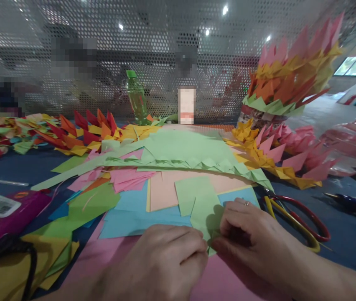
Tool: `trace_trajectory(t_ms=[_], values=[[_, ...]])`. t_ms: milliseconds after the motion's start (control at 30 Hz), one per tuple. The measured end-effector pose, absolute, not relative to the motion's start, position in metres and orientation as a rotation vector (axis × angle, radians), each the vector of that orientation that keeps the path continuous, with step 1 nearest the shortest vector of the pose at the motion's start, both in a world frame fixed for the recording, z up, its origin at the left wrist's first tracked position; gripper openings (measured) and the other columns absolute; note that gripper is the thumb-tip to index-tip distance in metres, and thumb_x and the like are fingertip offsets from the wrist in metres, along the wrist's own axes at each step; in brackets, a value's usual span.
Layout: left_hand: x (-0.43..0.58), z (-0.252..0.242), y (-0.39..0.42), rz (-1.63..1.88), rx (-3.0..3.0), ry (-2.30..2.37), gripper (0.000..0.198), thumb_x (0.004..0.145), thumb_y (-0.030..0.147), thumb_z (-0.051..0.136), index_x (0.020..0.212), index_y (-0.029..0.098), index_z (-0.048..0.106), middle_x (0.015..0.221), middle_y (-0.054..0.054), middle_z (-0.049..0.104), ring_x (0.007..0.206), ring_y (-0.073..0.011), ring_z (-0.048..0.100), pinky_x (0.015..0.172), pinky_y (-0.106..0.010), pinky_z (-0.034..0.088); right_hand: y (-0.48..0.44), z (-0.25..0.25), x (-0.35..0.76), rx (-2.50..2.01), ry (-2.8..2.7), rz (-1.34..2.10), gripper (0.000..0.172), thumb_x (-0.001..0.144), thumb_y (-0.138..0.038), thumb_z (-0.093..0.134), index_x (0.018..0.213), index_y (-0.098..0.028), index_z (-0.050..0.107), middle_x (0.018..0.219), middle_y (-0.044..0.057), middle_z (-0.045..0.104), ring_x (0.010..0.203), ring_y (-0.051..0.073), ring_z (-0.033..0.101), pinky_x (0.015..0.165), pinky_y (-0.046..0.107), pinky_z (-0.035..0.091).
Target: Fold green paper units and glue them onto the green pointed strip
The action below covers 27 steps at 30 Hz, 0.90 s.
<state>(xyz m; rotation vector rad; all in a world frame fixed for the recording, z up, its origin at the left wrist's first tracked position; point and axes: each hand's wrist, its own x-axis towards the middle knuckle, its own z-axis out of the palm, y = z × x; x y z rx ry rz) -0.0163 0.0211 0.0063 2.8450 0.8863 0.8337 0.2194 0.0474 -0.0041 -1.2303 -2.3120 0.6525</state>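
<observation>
A small light green sheet of paper (201,205) lies in front of me, its near corner between my hands. My left hand (162,259) is closed, fingers curled together at that corner. From the other side, my right hand (250,234) pinches the sheet's right edge between thumb and fingers; a ring shows on one finger. Under them are a pink sheet (222,276), blue paper (134,221) and a peach sheet (164,188). Just beyond stretches a light green strip with folded paper points (190,164).
Scissors with red and yellow handles (303,217) lie right, near a dark pen (350,205). A purple device (15,221) with a black cable sits left. Folded paper points (93,129) line the back, with a green bottle (136,98) and a tiered paper piece (287,75) before a perforated screen.
</observation>
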Motion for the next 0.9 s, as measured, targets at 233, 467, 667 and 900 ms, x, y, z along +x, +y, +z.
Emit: trace_trajectory(t_ms=[233, 467, 667, 900], values=[[-0.0122, 0.0088, 0.0252, 0.836, 2.918, 0.841, 0.056, 0.116, 0.023, 0.015, 0.106, 0.016, 0.07, 0.089, -0.002, 0.072, 0.08, -0.0171, 0.067, 0.071, -0.031, 0.053, 0.0486, -0.008, 0.2215, -1.168, -2.294, 0.648, 0.026, 0.087, -0.007, 0.068, 0.072, -0.02, 0.05, 0.072, -0.004, 0.053, 0.071, 0.013, 0.048, 0.064, 0.027, 0.032], [-0.0113, 0.0074, 0.0235, 0.506, 2.859, 0.892, 0.027, 0.109, 0.014, 0.042, 0.096, 0.018, 0.066, 0.091, -0.001, 0.066, 0.083, -0.0163, 0.062, 0.065, -0.024, 0.049, 0.0475, -0.0066, 0.2215, -1.228, -2.316, 0.629, 0.025, 0.086, -0.007, 0.069, 0.073, -0.02, 0.051, 0.073, -0.004, 0.055, 0.072, 0.015, 0.049, 0.065, 0.028, 0.033], [-0.0103, 0.0063, 0.0208, 0.42, 2.828, 0.911, 0.021, 0.105, 0.011, 0.049, 0.091, 0.018, 0.063, 0.092, -0.001, 0.064, 0.083, -0.0164, 0.059, 0.061, -0.024, 0.045, 0.0461, -0.0051, 0.2205, -1.246, -2.355, 0.588, 0.025, 0.086, -0.01, 0.071, 0.074, -0.021, 0.052, 0.074, -0.003, 0.055, 0.071, 0.016, 0.049, 0.065, 0.029, 0.034], [-0.008, 0.0075, 0.0218, 0.573, 2.701, 0.913, 0.037, 0.11, 0.015, 0.032, 0.099, 0.018, 0.067, 0.1, -0.004, 0.068, 0.092, -0.0179, 0.061, 0.073, -0.026, 0.05, 0.0515, -0.0002, 0.2218, -1.426, -2.378, 0.413, 0.035, 0.076, -0.024, 0.087, 0.08, -0.022, 0.052, 0.078, -0.002, 0.058, 0.07, 0.018, 0.05, 0.064, 0.03, 0.033]])
